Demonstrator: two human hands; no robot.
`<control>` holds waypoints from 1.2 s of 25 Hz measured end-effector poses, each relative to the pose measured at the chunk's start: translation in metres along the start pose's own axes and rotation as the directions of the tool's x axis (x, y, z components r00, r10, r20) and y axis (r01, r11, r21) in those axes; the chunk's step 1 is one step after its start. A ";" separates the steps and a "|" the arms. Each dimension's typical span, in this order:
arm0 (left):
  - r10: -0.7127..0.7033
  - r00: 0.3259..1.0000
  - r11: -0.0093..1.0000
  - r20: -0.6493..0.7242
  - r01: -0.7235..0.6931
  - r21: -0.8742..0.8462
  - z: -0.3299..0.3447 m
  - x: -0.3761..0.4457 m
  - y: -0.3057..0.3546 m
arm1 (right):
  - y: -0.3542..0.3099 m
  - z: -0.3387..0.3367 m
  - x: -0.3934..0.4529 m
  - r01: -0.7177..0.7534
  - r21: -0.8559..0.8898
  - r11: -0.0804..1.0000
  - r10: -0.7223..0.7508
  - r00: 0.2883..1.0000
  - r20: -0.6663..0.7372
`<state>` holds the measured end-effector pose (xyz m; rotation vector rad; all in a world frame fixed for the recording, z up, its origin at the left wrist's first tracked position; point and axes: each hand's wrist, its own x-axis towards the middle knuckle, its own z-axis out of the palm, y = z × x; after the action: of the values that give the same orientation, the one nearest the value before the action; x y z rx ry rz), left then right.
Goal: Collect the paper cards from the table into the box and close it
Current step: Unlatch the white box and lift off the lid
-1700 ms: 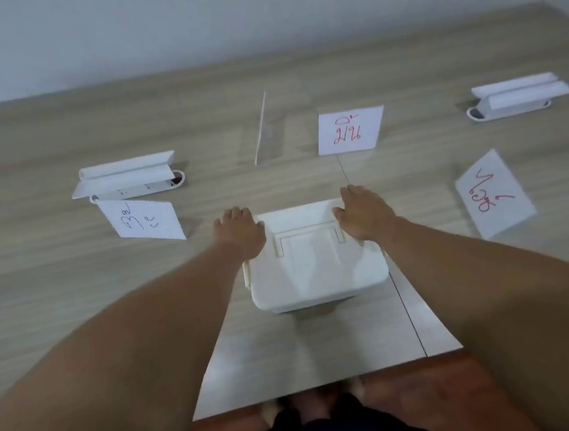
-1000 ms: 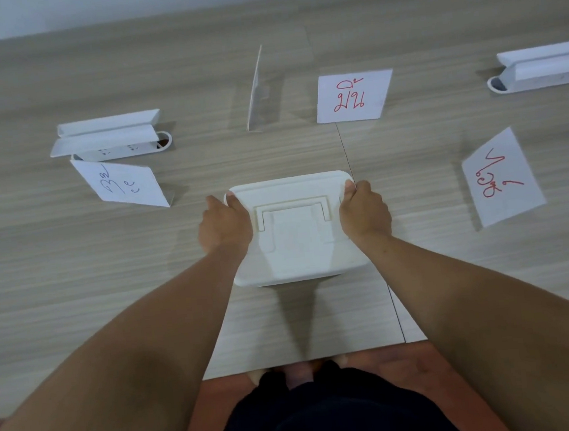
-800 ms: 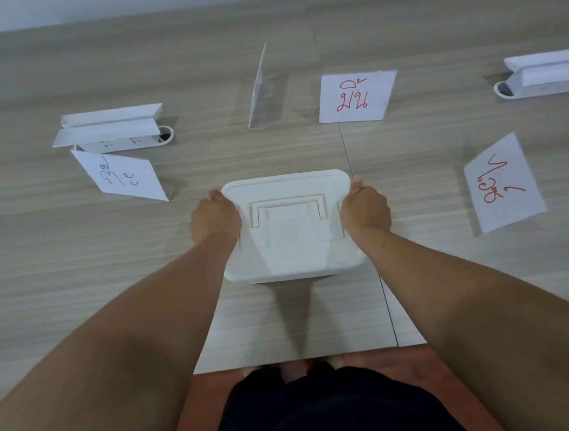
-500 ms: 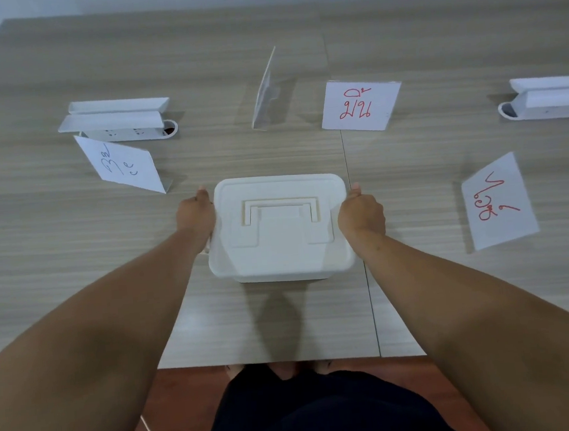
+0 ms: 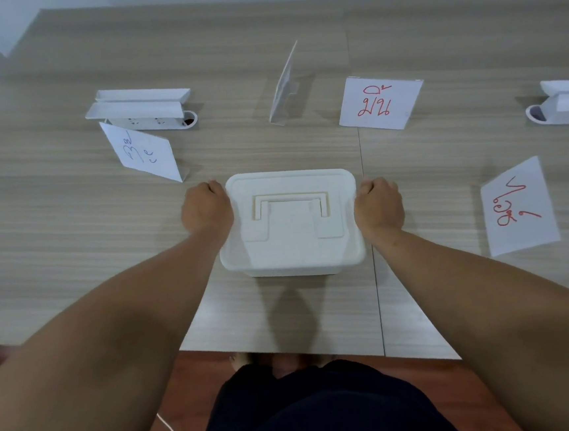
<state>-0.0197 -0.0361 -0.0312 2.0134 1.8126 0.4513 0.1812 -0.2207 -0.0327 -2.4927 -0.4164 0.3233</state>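
A white plastic box [image 5: 291,235] with its lid on and its handle folded flat stands in front of me on the wooden table [image 5: 73,251]. My left hand [image 5: 207,210] is curled against its left side and my right hand [image 5: 378,207] against its right side; the fingertips are hidden. Folded paper cards stand around it: one with blue writing [image 5: 145,153] to the far left, one with red writing [image 5: 380,102] behind right, another red one [image 5: 516,207] to the right, and one seen edge-on [image 5: 284,86] behind the box.
Two white power strips with raised covers lie on the table, one at the back left [image 5: 141,109] and one at the far right [image 5: 562,103]. The table's near edge runs just below the box, with red floor and my legs beneath.
Both hands slid from the top of the lid out to the box's two sides. The view shifted, and the box looks a little nearer to me.
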 end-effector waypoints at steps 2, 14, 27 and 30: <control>0.011 0.999 0.999 0.032 -0.012 0.039 -0.003 -0.005 0.005 | -0.005 -0.001 -0.006 0.072 -0.046 0.996 -0.073 0.997 -0.011; 0.090 0.970 0.995 0.227 -0.078 -0.062 -0.017 -0.005 0.002 | -0.034 -0.010 -0.036 0.043 -0.229 0.972 -0.043 0.999 0.005; 0.464 0.795 0.868 0.390 -0.322 -0.378 -0.068 0.059 -0.003 | -0.078 -0.036 -0.049 -0.168 0.049 0.985 0.169 0.986 -0.010; 0.728 0.546 0.684 0.415 -0.542 -0.488 -0.102 0.082 -0.010 | -0.085 -0.047 -0.053 -0.227 0.084 0.970 0.227 0.974 0.013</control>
<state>-0.0693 0.0535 0.0511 2.2047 0.5329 0.2297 0.1286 -0.1982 0.0620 -2.4595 -0.1148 0.4271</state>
